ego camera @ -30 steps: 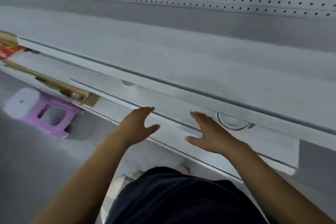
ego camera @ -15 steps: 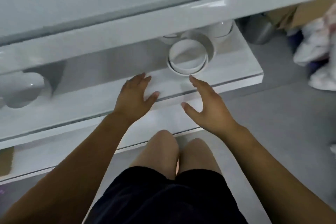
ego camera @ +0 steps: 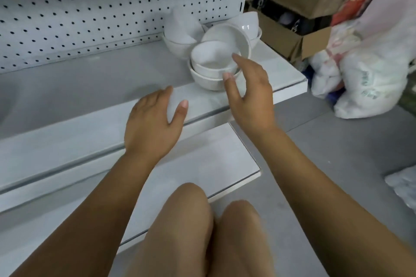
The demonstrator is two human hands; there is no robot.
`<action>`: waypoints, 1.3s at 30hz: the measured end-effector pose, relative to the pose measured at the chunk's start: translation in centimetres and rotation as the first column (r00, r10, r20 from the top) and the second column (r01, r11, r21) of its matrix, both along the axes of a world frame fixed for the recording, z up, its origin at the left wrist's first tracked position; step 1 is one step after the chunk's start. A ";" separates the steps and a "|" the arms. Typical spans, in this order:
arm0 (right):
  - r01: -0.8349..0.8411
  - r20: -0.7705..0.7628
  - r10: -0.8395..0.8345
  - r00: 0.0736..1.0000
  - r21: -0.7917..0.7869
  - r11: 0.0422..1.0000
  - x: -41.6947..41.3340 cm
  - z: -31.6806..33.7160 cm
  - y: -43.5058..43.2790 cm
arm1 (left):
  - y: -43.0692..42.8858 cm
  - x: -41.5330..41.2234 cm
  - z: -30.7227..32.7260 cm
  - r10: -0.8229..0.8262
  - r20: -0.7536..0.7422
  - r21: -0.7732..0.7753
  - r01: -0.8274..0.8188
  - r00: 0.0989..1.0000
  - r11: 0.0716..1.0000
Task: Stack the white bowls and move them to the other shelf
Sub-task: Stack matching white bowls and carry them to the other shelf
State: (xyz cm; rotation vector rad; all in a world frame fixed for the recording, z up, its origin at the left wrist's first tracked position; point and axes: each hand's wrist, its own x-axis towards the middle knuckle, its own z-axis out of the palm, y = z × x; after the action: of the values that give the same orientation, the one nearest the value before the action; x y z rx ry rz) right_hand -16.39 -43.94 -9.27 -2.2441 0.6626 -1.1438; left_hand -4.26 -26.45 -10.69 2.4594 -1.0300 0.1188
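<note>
White bowls: clustered at the right end of the shelf, near the pegboard panel; front two nested. Right hand: fingers spread, at the front bowls' rim, gripping nothing. Left hand: fingers spread, above the shelf's front edge.

The white bowls cluster at the right end of the shelf: 2 nested upright in front, 1 tilted on its edge just behind them, more stacked further back.
</note>
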 end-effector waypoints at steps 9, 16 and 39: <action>0.049 -0.114 -0.037 0.993 0.102 0.994 1.6 2.2 -0.7 | -0.1 0.7 0.6 -0.058 -0.174 -0.150 0.032 0.983 0.988; 0.063 -0.018 -0.061 0.998 0.201 0.978 1.9 2.3 -1.1 | -0.8 1.8 1.4 -0.113 -0.293 -0.135 0.076 0.949 0.988; -0.244 0.510 0.118 0.852 0.187 0.952 5.0 1.4 5.1 | -0.8 5.6 1.6 -0.609 -0.247 -0.861 0.118 0.753 0.495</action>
State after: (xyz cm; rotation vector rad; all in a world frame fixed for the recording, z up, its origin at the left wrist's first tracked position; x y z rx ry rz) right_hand -11.44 -38.80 -7.83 -1.6638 0.3452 -1.3805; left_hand 1.39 -27.21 -9.11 1.2399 -0.9398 -0.2029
